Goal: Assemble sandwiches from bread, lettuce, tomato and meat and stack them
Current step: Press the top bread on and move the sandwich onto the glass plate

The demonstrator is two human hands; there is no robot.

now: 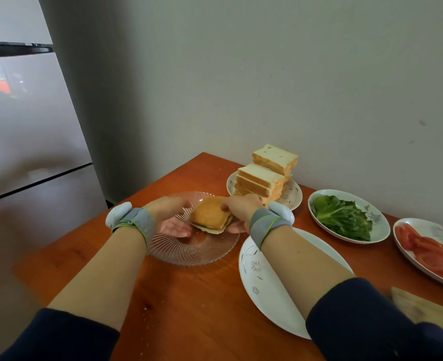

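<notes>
The sandwich (210,214) is at the centre of the frame, over the ribbed glass plate (194,254); whether it touches the glass cannot be told. Its top layer is golden brown, with a dark green edge and a pale slice beneath. The left hand (174,220) cups its left side, fingers underneath. The right hand (237,211) pinches its right edge.

Right of centre, stacked bread slices (264,175) stand on a flowered plate (293,196), partly behind the right hand. Further right are lettuce (342,217) in a dish (380,225) and tomato slices (428,251), whose plate is cut off by the frame edge. A white plate (264,282) lies under the right forearm. A fridge (32,126) fills the upper left.
</notes>
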